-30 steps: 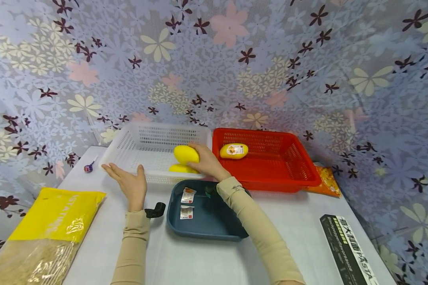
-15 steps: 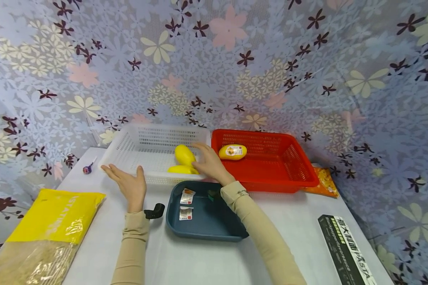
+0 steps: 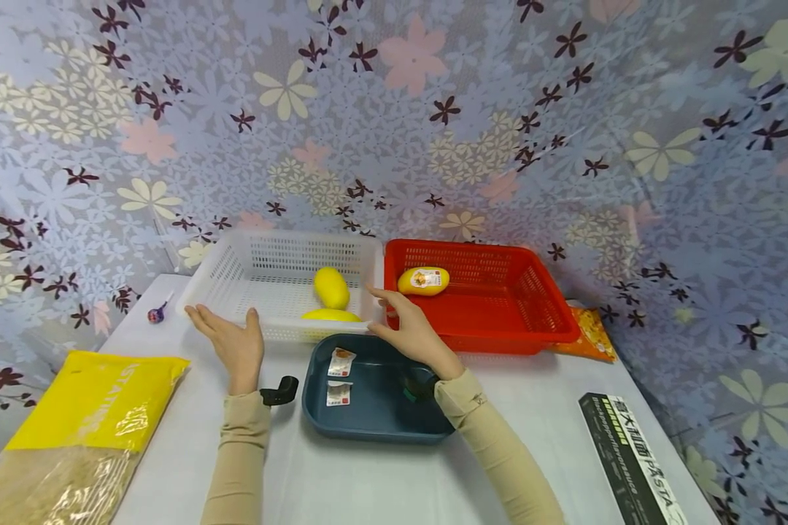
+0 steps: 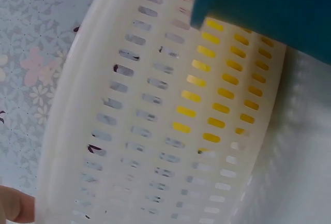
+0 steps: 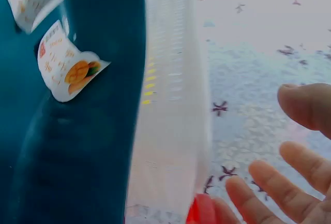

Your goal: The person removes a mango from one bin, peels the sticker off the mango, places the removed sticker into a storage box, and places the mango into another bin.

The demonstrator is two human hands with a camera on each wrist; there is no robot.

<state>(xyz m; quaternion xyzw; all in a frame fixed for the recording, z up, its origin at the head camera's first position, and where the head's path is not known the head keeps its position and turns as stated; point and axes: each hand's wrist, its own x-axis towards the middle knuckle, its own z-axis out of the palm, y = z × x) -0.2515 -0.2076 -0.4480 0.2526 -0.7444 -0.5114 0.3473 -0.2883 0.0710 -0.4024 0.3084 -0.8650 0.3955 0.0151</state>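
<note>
Two yellow mangoes lie in the right part of the white basket (image 3: 263,295): one mango (image 3: 331,286) behind, the other mango (image 3: 331,315) partly hidden by the front rim. My right hand (image 3: 414,329) holds nothing, fingers spread over the front where the white and red baskets meet. In the red basket (image 3: 492,313) rests a labelled mango (image 3: 415,284). My left hand (image 3: 236,350) is at the white basket's front left rim, fingers extended and thumb up. Between my arms stands a dark blue tray (image 3: 381,432) with two peeled-looking stickers, one sticker (image 5: 70,66) showing a mango picture.
A yellow-topped bag (image 3: 85,408) lies at the left, with a lollipop (image 3: 156,314) behind it. On the right are a black pasta box (image 3: 630,452) and an orange packet (image 3: 594,334) beside the red basket. A flowered cloth (image 3: 368,109) hangs behind.
My right hand has let go of a mango, leaving it behind the other in the white basket, and has drawn back toward the right and front. My left hand has stayed at the rim.
</note>
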